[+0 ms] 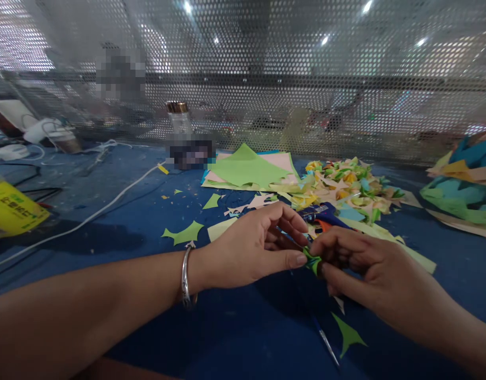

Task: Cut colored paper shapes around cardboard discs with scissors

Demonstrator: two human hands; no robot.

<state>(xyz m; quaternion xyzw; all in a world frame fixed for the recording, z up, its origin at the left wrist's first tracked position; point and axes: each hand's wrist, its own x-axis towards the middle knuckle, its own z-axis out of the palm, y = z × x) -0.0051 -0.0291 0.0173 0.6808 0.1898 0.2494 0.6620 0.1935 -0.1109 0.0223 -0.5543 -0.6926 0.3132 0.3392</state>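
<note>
Between my two hands is a small folded piece of green paper (pixel 313 262). My left hand (pixel 262 243), with a silver bangle on the wrist, pinches its left side between thumb and fingers. From the right, my right hand (pixel 357 264) grips the same piece with thumb and curled forefinger. Below them a thin pen-like tool (pixel 325 340) with a metal tip lies on the blue table, its upper part hidden in shadow and by my hands. Beside it rests a green paper scrap (pixel 349 335) with curved edges. Dark blue and orange handles (pixel 324 214) show just behind my fingers.
A stack of coloured paper sheets (pixel 246 169) lies at the back, beside a heap of folded paper pieces (pixel 345 184). Layered paper shapes (pixel 464 184) stand far right. At left are a yellow packet (pixel 17 208) and a white cable (pixel 108 203). Perforated metal (pixel 246 79) closes the back.
</note>
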